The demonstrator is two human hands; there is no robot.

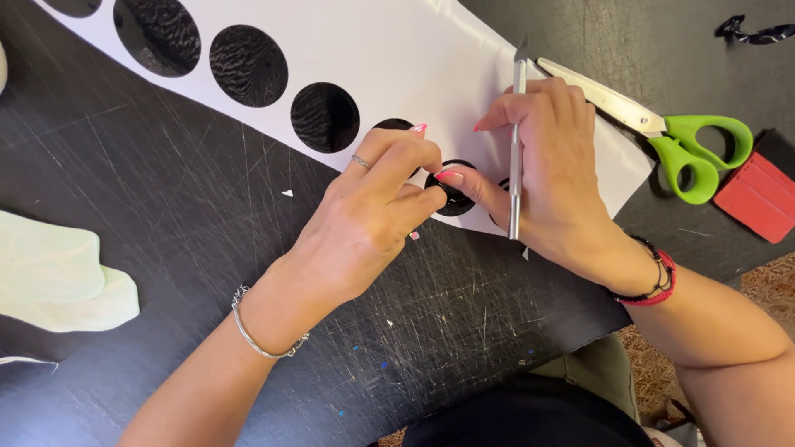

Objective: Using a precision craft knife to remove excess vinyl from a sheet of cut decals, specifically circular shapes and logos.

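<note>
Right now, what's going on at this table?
A person is working on a white backing sheet with a row of black round stickers, laid across a scratched black cutting mat. The left hand and the right hand meet at one black circle, their fingertips pinching at it. The right hand also holds a slim metal craft knife, blade pointing away. Green-handled scissors and a red squeegee lie to the right, untouched.

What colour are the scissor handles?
Bright green, on the scissors lying right of the right hand; clearest in the head view.
</note>
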